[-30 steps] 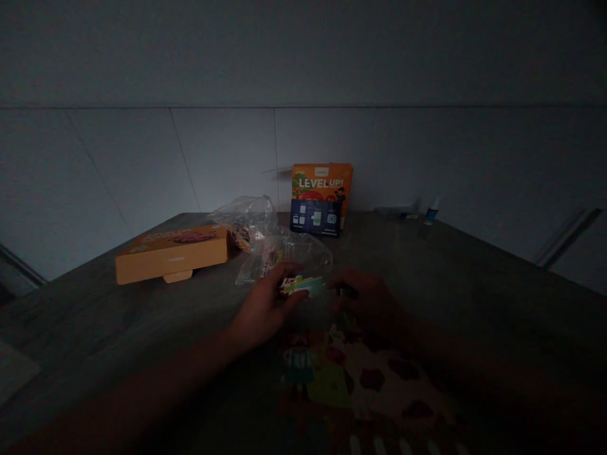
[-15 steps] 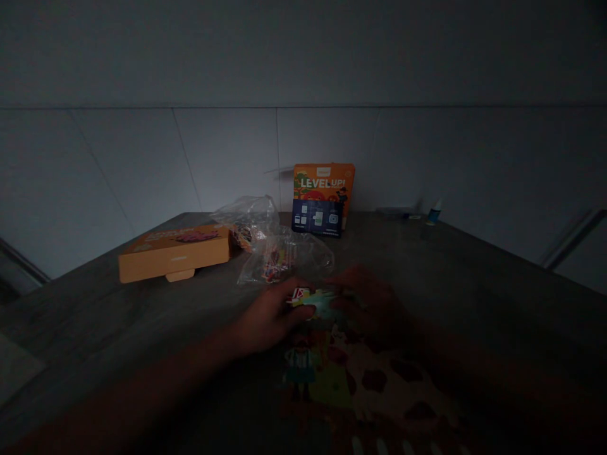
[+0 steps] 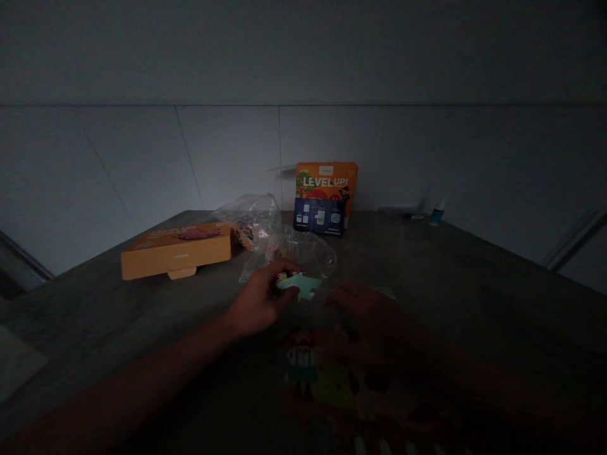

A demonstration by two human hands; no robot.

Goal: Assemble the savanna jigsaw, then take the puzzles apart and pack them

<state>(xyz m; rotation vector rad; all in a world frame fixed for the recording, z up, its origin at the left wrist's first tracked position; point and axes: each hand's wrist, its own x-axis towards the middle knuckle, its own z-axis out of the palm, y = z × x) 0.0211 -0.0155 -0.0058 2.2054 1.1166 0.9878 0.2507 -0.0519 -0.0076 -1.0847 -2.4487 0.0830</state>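
Observation:
Light green puzzle pieces (image 3: 303, 285) are pinched between the thumb and fingers of my left hand (image 3: 260, 300), just in front of a clear plastic bag. My right hand (image 3: 358, 303) hovers to the right of them, fingers loosely bent and apart, with nothing visible in them; it is dim and a little blurred. Another pale green puzzle piece (image 3: 385, 292) shows just beyond that hand. Below both hands lies a partly joined puzzle (image 3: 332, 385) with a figure in overalls and a spotted cow. My right hand and forearm hide part of it, and deep shadow dulls the rest.
Clear plastic bags (image 3: 303, 249) with colourful pieces lie behind my hands. An orange box (image 3: 177, 253) lies at left. An upright "LEVEL UP!" box (image 3: 327, 177) stands at the back, a dark blue card (image 3: 318, 218) before it. A small bottle (image 3: 437, 213) stands at the back right.
My left hand has moved slightly up and left with the puzzle pieces. My right hand has come away from them and lowered over the puzzle. A pale green piece now shows beyond it.

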